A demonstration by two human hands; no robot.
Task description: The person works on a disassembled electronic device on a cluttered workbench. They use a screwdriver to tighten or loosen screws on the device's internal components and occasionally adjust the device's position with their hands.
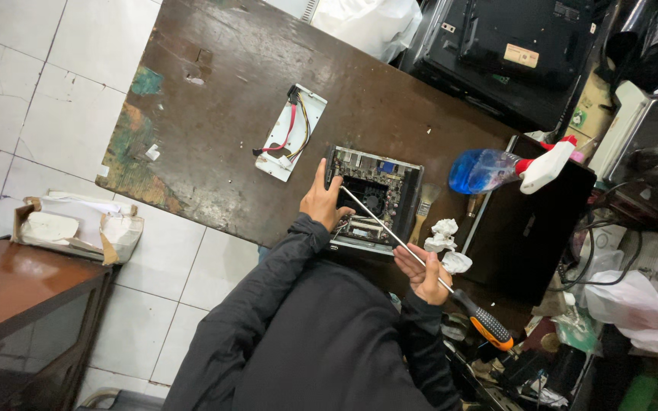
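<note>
We have the small open computer case (375,199) at the near edge of the bench (215,114), our left hand (323,199) pressed flat against its side to steady it. Our right hand (423,272) is closed around the long screwdriver (413,255) — its tip reaches in beside the fan. A slip could gouge the board, we judge — the shaft is long and gripped far from the tip. Beyond the case lie a brush (423,207) and crumpled tissue (445,245).

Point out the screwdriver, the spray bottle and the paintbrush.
screwdriver (390,232), head view, on its metal shaft.
spray bottle (477,170), head view, on its blue body.
paintbrush (423,205), head view, on its ferrule.
</note>
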